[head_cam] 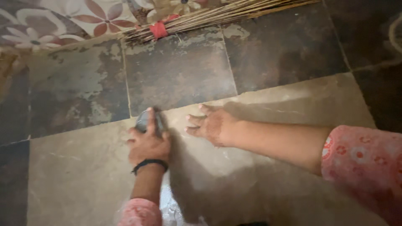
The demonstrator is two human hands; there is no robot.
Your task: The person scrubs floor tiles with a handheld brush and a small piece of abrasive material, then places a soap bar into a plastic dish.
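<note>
Pink sleeves (368, 167) sit closest to cam, both arms reaching fwd over a tan stone slab (79, 180). Left hand (148, 144), black wristband, is curled around a dark grey rounded stone (144, 119), pressing it on slab near its far edge. Right hand (209, 123) lies flat just beside it, fingers spread, holding nothing. Beyond slab: worn dark floor tiles (180, 71), then a stick broom (201, 19) w/ red tie, floral cloth (75, 19) at far left.
</note>
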